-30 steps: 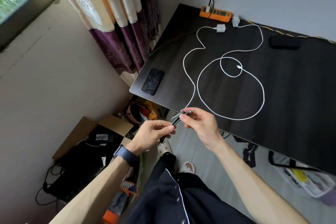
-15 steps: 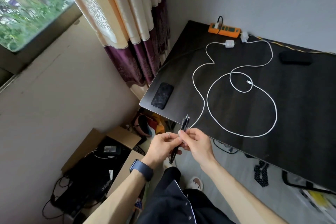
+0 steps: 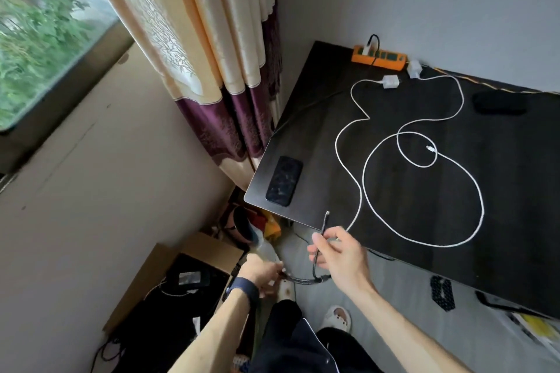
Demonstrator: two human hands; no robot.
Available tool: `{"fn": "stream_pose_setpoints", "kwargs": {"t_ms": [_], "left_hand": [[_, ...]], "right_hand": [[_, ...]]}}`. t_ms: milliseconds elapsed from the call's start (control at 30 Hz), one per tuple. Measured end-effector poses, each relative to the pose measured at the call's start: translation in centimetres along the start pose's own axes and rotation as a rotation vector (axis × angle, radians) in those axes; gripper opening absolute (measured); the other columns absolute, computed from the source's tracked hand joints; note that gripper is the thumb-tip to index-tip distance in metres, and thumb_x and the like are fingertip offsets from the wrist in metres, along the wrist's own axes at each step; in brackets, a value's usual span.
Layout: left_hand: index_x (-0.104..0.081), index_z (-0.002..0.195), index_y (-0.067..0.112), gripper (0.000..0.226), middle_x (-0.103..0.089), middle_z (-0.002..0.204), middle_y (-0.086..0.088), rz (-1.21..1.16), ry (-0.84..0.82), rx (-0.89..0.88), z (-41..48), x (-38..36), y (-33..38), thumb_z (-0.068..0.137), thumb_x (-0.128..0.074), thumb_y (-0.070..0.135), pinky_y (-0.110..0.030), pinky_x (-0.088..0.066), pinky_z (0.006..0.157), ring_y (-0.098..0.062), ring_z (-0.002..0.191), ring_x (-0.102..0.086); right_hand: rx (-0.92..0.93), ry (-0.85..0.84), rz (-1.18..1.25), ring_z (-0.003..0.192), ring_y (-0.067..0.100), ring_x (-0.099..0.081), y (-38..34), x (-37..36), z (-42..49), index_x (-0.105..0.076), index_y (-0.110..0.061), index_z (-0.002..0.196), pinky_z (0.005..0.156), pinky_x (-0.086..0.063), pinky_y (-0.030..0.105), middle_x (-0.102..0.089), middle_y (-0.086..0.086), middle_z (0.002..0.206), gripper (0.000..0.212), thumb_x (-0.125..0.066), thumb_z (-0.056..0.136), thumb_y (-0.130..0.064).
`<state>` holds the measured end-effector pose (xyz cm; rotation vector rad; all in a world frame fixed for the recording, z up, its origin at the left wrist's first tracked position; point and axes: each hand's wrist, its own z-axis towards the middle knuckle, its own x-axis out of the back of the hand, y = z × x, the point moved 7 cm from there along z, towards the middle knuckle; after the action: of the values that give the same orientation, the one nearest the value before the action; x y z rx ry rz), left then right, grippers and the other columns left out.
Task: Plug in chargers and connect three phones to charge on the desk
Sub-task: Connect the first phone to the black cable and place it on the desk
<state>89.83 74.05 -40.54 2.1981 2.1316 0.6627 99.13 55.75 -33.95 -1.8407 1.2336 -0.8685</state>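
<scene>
Bare forearms, dark wristband point(image 3: 242, 288) (left wrist), black trousers point(image 3: 298, 345).

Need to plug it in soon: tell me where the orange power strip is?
The orange power strip lies at the desk's far edge against the wall, beside two white chargers.

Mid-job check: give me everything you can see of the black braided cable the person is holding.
The black braided cable looks thin, with a woven sheath and a small metal-tipped plug at its free end. The right hand pinches it just below that plug, which sticks up over the front edge of the dark wooden desk, plugged into nothing. From there it drops, bends and runs left to the left hand, which grips it lower down. That hand is blurred, so the far end cannot be made out.
</scene>
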Motion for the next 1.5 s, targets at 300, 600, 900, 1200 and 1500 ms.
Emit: {"fn": "stream_pose_setpoints", "kwargs": {"t_ms": [300,600,900,1200,1500], "left_hand": [[-0.036,0.149,0.022,0.076,-0.033,0.154,-0.017,0.519,0.347,-0.525,5.5,6.4,13.7,0.085,-0.067,0.052,-0.043,-0.033,0.114,-0.037,0.142,-0.03],[-0.027,0.153,0.025,0.075,-0.033,0.14,-0.021,0.766,0.399,-0.575,9.2,3.0,18.8,0.089,-0.065,0.037,-0.05,-0.04,0.103,-0.043,0.126,-0.033],[-0.062,0.098,0.011,0.036,-0.058,0.077,-0.013,-0.481,-0.294,-0.185,5.8,3.2,16.9,0.073,-0.082,0.026,-0.03,-0.047,0.059,-0.021,0.055,-0.05],[-0.069,0.103,0.012,0.052,-0.06,0.091,-0.01,-0.633,-0.544,-0.169,-1.7,1.9,16.3,0.058,-0.089,0.029,-0.038,-0.053,0.072,-0.028,0.084,-0.057],[-0.058,0.117,0.013,0.057,-0.061,0.079,-0.015,-0.643,-0.47,-0.281,-3.7,1.7,16.7,0.068,-0.087,0.02,-0.05,-0.043,0.076,-0.028,0.074,-0.056]], "right_hand": [[-0.064,0.116,-0.113,0.063,0.02,-0.071,1.3,-2.5,1.2,-0.064,-0.031,0.08,0.064,-0.061,0.047,-0.076,-0.003,0.072,0.013,-0.073,0.088,-0.036],[-0.07,0.222,-0.093,0.059,0.016,-0.07,1.2,-1.7,3.1,-0.067,-0.029,0.081,0.062,-0.059,0.04,-0.074,-0.005,0.068,0.017,-0.073,0.085,-0.044],[-0.08,0.332,-0.073,0.05,0.016,-0.065,0.7,-0.8,1.9,-0.044,-0.029,0.072,0.048,-0.05,0.018,-0.052,-0.01,0.051,0.032,-0.05,0.1,-0.044],[0.033,0.336,-0.072,0.069,-0.004,-0.057,-4.4,0.3,2.9,-0.069,-0.03,0.085,0.063,-0.042,0.007,-0.064,-0.028,0.069,0.027,-0.052,0.1,-0.043],[0.195,0.267,-0.201,0.049,0.005,-0.039,-8.0,-0.6,3.2,-0.065,-0.037,0.062,0.049,-0.034,0.016,-0.044,-0.014,0.047,0.023,-0.075,0.082,-0.044]]}}
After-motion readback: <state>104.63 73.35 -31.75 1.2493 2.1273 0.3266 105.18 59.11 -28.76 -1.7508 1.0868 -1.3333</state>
